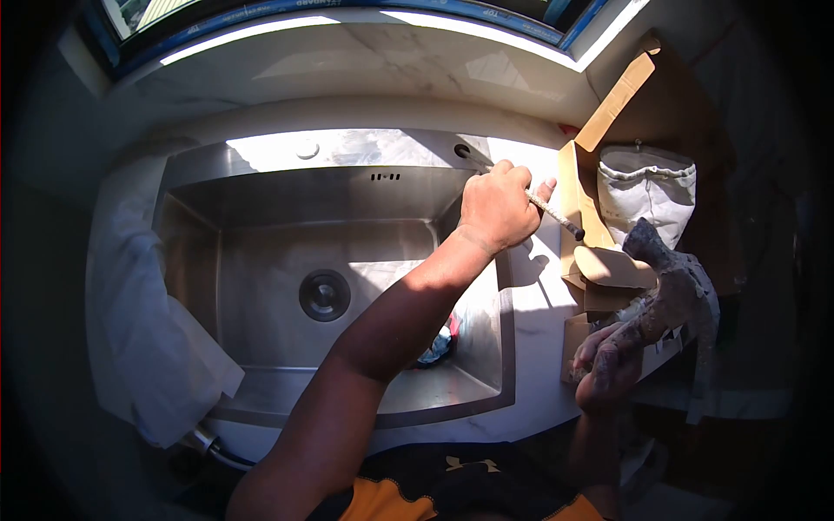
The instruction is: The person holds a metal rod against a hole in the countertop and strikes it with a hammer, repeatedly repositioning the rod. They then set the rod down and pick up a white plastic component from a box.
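My left hand reaches across the steel sink, its fingers closed around a chisel-like metal rod. The rod slants, with its dark end toward the right and its far end at a round hole in the sink's back ledge. On the right, my right hand is wrapped around the handle of a hammer. Pale crust covers the hammer, and its head is raised over the open cardboard box, to the right of the rod's dark end.
A white drawstring pouch sits in the box. A blue-and-red crumpled item lies in the sink, right of the drain. White sheeting drapes the left counter, above a metal fitting with a hose. A window frame borders the back.
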Motion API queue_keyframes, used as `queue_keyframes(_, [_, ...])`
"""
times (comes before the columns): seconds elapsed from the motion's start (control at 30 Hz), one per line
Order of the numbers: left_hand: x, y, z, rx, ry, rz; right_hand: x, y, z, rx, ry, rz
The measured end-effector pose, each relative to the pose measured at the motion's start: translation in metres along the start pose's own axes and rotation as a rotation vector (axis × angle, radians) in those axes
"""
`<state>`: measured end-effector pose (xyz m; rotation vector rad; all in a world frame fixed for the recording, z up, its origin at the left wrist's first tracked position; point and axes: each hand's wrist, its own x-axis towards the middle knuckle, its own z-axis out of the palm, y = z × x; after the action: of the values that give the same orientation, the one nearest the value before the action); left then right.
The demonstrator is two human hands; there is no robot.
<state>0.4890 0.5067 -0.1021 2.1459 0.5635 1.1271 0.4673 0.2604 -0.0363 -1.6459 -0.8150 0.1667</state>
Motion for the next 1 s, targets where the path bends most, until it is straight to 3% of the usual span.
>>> queue_keyframes(0.23, [-0.003, -0.01, -0.002, -0.074, 0.047, -0.001, -0.01, 0.03, 0.004, -0.017, -0.02, -0.227])
queue_keyframes(0.33, [-0.005, -0.011, -0.001, -0.142, 0.1, 0.002, 0.002, 0.037, 0.0, -0.827, -0.203, -0.362])
queue_keyframes(0.37, [-0.007, -0.009, 0.0, -0.144, 0.098, 0.002, 0.002, 0.035, 0.007, -0.494, -0.092, -0.174])
queue_keyframes(0.43, [-0.005, -0.012, -0.003, -0.163, 0.096, -0.038, 0.003, 0.035, -0.007, -0.436, -0.095, -0.201])
queue_keyframes(0.47, [-0.005, -0.013, -0.004, -0.171, 0.111, -0.008, -0.005, 0.036, 0.001, -0.017, 0.027, -0.163])
queue_keyframes(0.5, [-0.003, -0.015, -0.004, -0.169, 0.116, -0.012, -0.003, 0.044, -0.004, 0.17, -0.076, -0.284])
queue_keyframes(0.57, [-0.004, -0.014, -0.002, -0.173, 0.126, 0.0, -0.002, 0.056, -0.006, -0.097, -0.102, -0.509])
queue_keyframes(0.6, [-0.004, -0.014, -0.002, -0.167, 0.112, 0.001, 0.002, 0.046, -0.012, -0.884, -0.196, -0.577])
queue_keyframes(0.63, [-0.006, -0.011, 0.0, -0.176, 0.109, -0.003, -0.002, 0.051, -0.005, -0.56, -0.139, -0.222])
queue_keyframes(0.7, [-0.005, -0.013, -0.004, -0.146, 0.079, -0.013, 0.003, 0.042, -0.011, -0.486, -0.071, -0.191])
queue_keyframes(0.77, [-0.007, -0.016, -0.005, -0.141, 0.07, -0.013, -0.002, 0.032, 0.001, 0.02, -0.038, -0.333])
queue_keyframes(0.8, [-0.008, -0.016, -0.004, -0.146, 0.065, -0.023, 0.001, 0.042, 0.005, 0.089, -0.074, -0.459])
queue_keyframes(0.83, [-0.007, -0.015, -0.005, -0.151, 0.065, -0.028, 0.006, 0.044, 0.006, 0.088, -0.074, -0.466])
queue_keyframes(0.9, [-0.009, -0.01, -0.001, -0.162, 0.063, -0.045, 0.008, 0.043, -0.001, -0.474, -0.109, -0.118])
queue_keyframes(0.93, [-0.003, -0.013, -0.001, -0.15, 0.083, -0.056, 0.011, 0.044, -0.012, -0.542, -0.079, -0.21])
queue_keyframes(0.97, [-0.002, -0.014, -0.001, -0.144, 0.089, -0.054, 0.01, 0.045, -0.012, -0.536, -0.081, -0.216])
queue_keyframes(1.0, [0.0, -0.012, -0.001, -0.141, 0.106, -0.048, 0.009, 0.047, -0.011, -0.224, -0.075, -0.283])
